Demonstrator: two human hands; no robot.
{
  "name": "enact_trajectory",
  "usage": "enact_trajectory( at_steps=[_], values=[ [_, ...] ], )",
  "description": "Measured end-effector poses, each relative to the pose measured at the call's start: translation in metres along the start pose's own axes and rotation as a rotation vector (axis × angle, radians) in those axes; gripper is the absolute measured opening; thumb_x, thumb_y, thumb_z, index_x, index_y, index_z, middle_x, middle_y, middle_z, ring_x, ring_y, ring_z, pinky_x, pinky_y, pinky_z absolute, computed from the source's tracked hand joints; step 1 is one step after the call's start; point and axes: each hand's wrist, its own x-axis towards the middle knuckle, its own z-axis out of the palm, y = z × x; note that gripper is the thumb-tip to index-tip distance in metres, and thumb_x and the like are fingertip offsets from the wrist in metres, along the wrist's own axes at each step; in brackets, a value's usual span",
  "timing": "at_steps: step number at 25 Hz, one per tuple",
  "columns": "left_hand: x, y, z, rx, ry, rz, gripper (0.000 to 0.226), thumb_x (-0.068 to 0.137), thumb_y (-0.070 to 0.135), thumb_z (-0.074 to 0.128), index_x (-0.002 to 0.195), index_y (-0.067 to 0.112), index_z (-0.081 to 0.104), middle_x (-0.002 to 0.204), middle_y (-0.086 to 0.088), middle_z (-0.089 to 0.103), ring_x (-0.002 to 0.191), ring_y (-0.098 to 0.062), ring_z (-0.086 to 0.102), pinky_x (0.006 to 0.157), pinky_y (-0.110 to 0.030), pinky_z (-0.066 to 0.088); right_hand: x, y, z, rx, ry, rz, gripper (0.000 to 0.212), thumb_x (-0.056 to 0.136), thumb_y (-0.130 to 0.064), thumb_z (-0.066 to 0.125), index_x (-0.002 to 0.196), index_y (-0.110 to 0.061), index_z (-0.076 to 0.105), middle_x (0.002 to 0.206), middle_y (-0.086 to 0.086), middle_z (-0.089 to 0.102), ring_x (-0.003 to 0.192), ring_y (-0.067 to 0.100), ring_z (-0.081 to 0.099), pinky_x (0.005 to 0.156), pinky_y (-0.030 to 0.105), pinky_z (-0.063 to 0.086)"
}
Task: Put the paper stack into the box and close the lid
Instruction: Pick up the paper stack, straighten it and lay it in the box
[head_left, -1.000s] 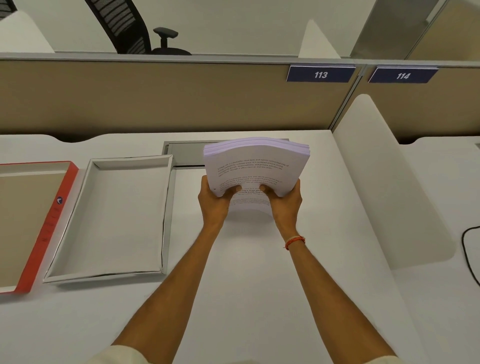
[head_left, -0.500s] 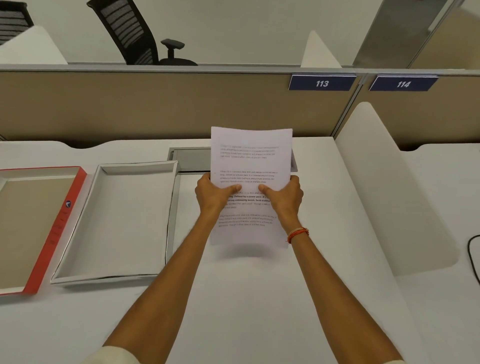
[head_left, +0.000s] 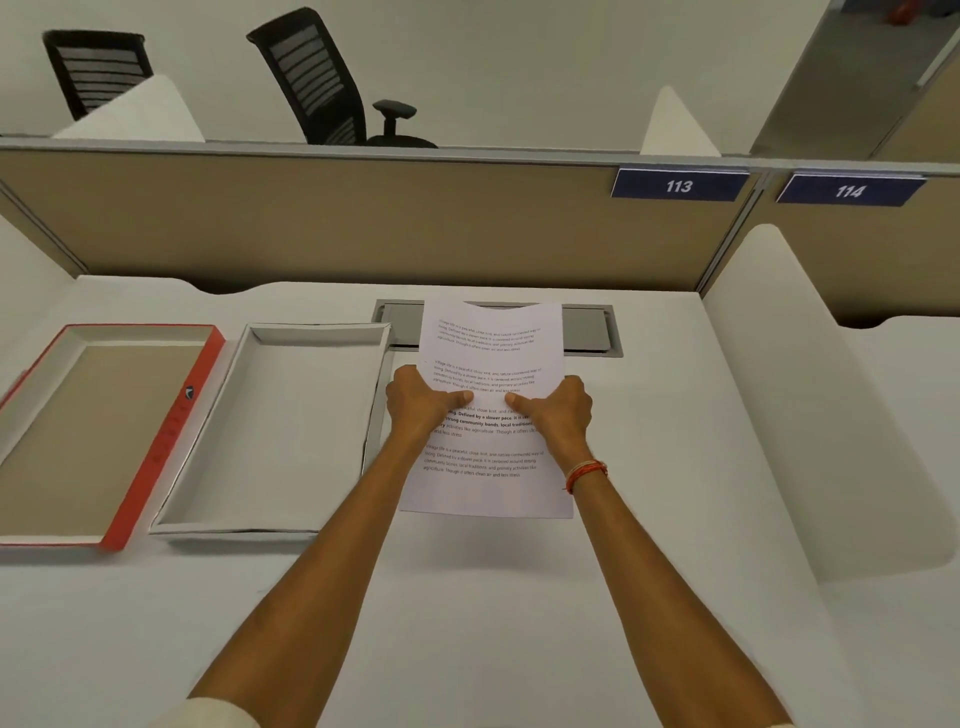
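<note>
Flattened since a second ago, when its far edge stood fanned toward the camera, the paper stack (head_left: 493, 467) now faces up, printed top sheet in full view, its shadow falling on the white desk (head_left: 519, 623) beneath

From left: one lid (head_left: 104, 436), a shallow rectangular tray with a red outer rim and a tan cardboard inside, lies open side up. Just beside it sits one white box (head_left: 270, 436), also rectangular and shallow, thin-walled and matte, with nothing in it. The stack is to the right of the box, over the desk and not yet inside it; its far edge overlaps one grey metal cable hatch (head_left: 592, 332) set into the desk

Two bare hands hold the stack at mid-height. The left hand (head_left: 421, 405) grips its left edge, thumb pressed on the top sheet, fingers curled underneath. The right hand (head_left: 561, 410) clamps the right edge the same way; an orange thread bracelet (head_left: 584, 474) circles that wrist

Behind, two navy plaques read 113 (head_left: 679, 185) and 114 (head_left: 850, 191) on a tan partition (head_left: 311, 223), and two black mesh chairs stand beyond it
</note>
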Motion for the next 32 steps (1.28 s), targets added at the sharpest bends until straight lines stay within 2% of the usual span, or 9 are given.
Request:
enact_trajectory(
  at_steps=[9,14,16,20,25,32],
  values=[
    [0.032,-0.041,-0.09,0.024,0.038,-0.032,0.052,0.071,0.028,0.086,0.113,0.006,0.064,0.12,-0.016,0.069,0.098,-0.033,0.07,0.068,-0.029,0.052,-0.038,-0.051,0.084,0.008,-0.061,-0.042,0.058,0.072,-0.031,0.086,0.114,-0.002,0.059,0.117,0.012,0.07,0.101,0.029,0.071,0.078,0.035,0.061],
    [0.055,-0.077,-0.144,0.039,0.04,-0.063,0.046,0.073,0.028,0.085,0.107,0.008,0.061,0.118,-0.016,0.069,0.084,-0.024,0.065,0.064,-0.026,0.05,-0.058,-0.075,0.145,0.002,-0.1,-0.039,0.059,0.072,-0.03,0.086,0.115,-0.001,0.059,0.119,0.014,0.07,0.102,0.031,0.07,0.083,0.041,0.061],
    [0.066,-0.092,-0.163,0.035,0.039,-0.079,0.045,0.072,0.027,0.086,0.103,0.008,0.061,0.117,-0.016,0.069,0.088,-0.029,0.068,0.065,-0.028,0.052,-0.065,-0.084,0.17,-0.003,-0.104,-0.03,0.06,0.071,-0.03,0.086,0.116,-0.001,0.059,0.119,0.013,0.07,0.103,0.031,0.07,0.084,0.041,0.061],
    [0.087,-0.121,-0.198,0.017,0.03,-0.101,0.051,0.068,0.024,0.089,0.107,0.003,0.064,0.117,-0.018,0.07,0.098,-0.035,0.07,0.078,-0.04,0.06,-0.076,-0.095,0.215,-0.01,-0.111,-0.036,0.06,0.071,-0.03,0.087,0.115,-0.001,0.058,0.119,0.014,0.069,0.103,0.031,0.07,0.084,0.042,0.061],
    [0.105,-0.15,-0.221,-0.003,0.009,-0.124,0.058,0.064,0.023,0.091,0.109,0.001,0.063,0.117,-0.019,0.069,0.103,-0.037,0.069,0.076,-0.038,0.057,-0.082,-0.098,0.256,-0.031,-0.126,-0.037,0.059,0.072,-0.031,0.085,0.117,-0.001,0.059,0.12,0.015,0.068,0.103,0.031,0.07,0.084,0.039,0.061],
    [0.118,-0.172,-0.221,-0.023,-0.032,-0.139,0.054,0.066,0.022,0.09,0.109,0.003,0.063,0.119,-0.019,0.069,0.103,-0.036,0.069,0.075,-0.036,0.056,-0.077,-0.095,0.279,-0.102,-0.102,-0.004,0.061,0.071,-0.03,0.086,0.117,0.0,0.059,0.12,0.016,0.067,0.106,0.032,0.068,0.082,0.036,0.059]
  ],
)
